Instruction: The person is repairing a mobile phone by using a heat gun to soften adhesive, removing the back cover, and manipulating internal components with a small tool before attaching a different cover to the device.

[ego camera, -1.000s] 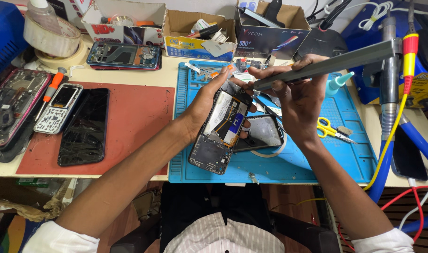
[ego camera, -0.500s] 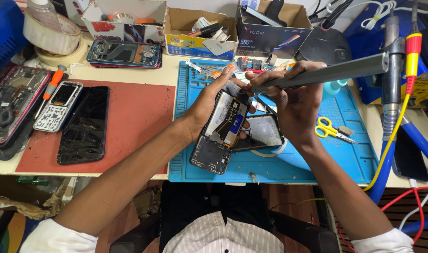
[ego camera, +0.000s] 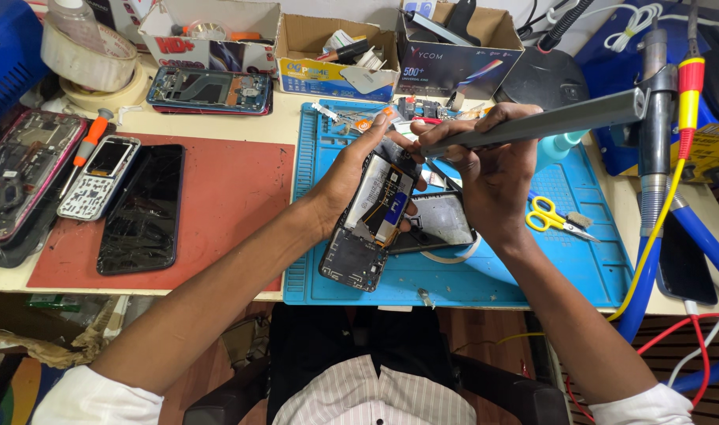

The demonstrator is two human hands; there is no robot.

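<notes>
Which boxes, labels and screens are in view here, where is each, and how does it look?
White box: back left, red printing, parts inside.
Tan box: back middle, blue-yellow front.
Dark box: back right, open.
Cracked screen: red mat, black.
Keypad phone: beside it, white.

Both forearms are bare up to white sleeves turned back above the elbows, one cuff showing at each lower corner of the view. The left hand (ego camera: 352, 177) and the right hand (ego camera: 489, 169) wear no gloves, rings or watch. Between the two cuffs, the chest wears a white shirt with thin dark vertical stripes, a pointed collar at its middle.
</notes>
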